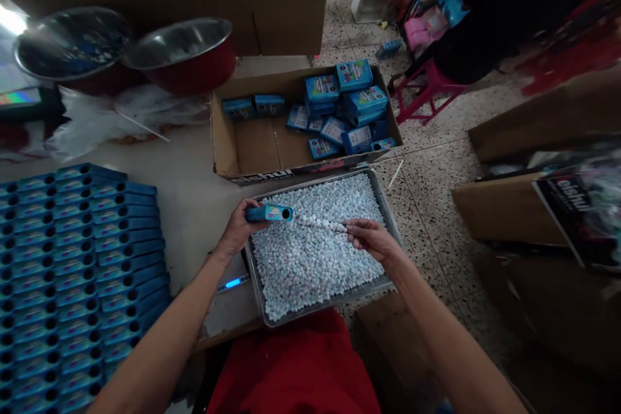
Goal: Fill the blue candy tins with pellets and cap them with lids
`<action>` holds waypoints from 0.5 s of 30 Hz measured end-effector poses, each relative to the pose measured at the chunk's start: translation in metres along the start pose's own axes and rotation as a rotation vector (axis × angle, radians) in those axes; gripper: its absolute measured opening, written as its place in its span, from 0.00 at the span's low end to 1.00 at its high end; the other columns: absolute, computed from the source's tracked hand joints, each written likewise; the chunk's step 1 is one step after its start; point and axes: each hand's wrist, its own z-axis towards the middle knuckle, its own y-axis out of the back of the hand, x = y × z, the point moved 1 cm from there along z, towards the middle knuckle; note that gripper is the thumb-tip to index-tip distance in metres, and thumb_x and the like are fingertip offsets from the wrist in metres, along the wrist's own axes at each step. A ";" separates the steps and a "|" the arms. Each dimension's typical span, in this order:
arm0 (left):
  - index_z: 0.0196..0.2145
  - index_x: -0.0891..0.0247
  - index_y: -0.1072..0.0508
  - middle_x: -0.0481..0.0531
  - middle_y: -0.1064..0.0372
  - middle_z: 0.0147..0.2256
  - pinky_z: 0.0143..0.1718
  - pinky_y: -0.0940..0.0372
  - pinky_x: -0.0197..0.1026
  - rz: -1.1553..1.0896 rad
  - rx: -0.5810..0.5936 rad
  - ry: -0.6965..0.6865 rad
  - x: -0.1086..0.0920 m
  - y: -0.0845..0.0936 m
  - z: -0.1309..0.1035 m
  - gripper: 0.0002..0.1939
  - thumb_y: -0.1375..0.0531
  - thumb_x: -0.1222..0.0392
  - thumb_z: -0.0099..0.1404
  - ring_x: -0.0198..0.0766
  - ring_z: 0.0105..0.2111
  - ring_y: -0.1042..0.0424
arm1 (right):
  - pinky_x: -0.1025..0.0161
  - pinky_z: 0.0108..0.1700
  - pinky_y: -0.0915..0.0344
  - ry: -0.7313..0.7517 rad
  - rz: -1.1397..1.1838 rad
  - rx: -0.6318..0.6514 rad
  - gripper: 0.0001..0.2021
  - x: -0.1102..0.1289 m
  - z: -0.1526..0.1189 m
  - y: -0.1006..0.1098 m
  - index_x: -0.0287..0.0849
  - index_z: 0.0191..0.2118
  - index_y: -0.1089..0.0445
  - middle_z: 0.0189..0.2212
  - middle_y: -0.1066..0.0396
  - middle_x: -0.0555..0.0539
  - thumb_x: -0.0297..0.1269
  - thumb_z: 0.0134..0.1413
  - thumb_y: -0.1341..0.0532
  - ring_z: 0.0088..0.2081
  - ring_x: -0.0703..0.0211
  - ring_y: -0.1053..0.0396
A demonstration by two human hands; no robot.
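The left hand is closed around a small blue box, held on its side above the near-left part of a metal tray, with the box's dark open end turned toward the right hand. The right hand's fingers are pinched together on one end of a stick-like row of white candy pellets, whose other end sits at the mouth of the box; whether it has gone inside cannot be told. The tray rests at the near edge of a pale table and is filled with a bed of loose white and pale blue pellets. Just behind the tray, touching its far rim, stands an open cardboard carton with a heap of blue boxes piled in its right half. To the left on the table lies a large stack of open blue box sleeves in neat rows. At the far left edge sit two metal bowls with red outsides, side by side, above crumpled clear plastic. A small blue light glows on the table just left of the tray. A pink stool stands on the speckled floor to the right, well apart from the hands
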 end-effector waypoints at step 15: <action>0.36 0.58 0.35 0.51 0.27 0.41 0.50 0.34 0.50 0.101 0.141 -0.108 0.020 -0.035 -0.009 0.25 0.29 0.58 0.43 0.49 0.47 0.26 | 0.73 0.14 0.43 0.175 -0.563 -0.107 0.09 0.028 -0.009 -0.086 0.38 0.35 0.26 0.15 0.30 0.51 0.39 0.50 0.35 0.13 0.65 0.33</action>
